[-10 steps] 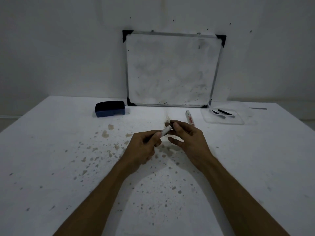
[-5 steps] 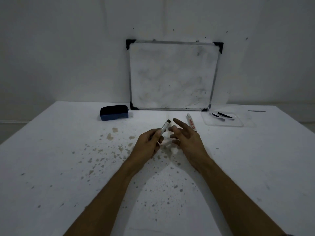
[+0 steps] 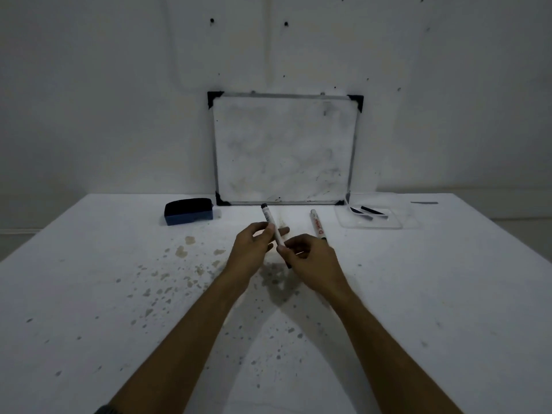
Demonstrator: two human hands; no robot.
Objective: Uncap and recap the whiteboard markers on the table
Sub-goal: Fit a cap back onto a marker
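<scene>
A white whiteboard marker with a dark far end is held above the stained table, tilted away from me. My left hand grips the middle of its barrel. My right hand pinches its near, dark end between thumb and fingers. Whether the cap is on or off I cannot tell. A second marker, white with red print, lies flat on the table just right of my hands, its near end hidden behind my right hand.
A small framed whiteboard leans on the wall at the table's back edge. A blue and black eraser sits at the back left. At the back right lies a clear plastic tray with dark strips inside.
The left hand has turned the marker so it points away and up. The right hand, open half a second ago, has closed on the marker's near end. The camera has tilted upward.
</scene>
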